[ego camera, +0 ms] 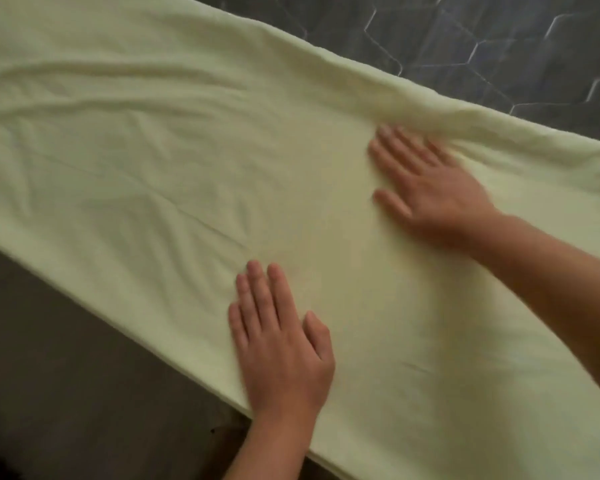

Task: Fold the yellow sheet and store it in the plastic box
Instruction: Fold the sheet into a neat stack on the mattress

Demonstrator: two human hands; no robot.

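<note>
Pressed flat on yellow sheet (153,150) with left hand (281,344) and right hand (430,188), fingers straight, grasping nothing. Beyond right fingertips, dark hexagon-patterned surface (465,46); left of left wrist, dull brown surface (66,358). Bunched into a ridge at right fingertips.

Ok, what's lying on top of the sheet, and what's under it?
Both hands rest flat on the sheet: left hand near the close edge, right hand by the far edge. Nothing else lies on it. What's underneath is covered; only a dark surface shows beside it.
</note>
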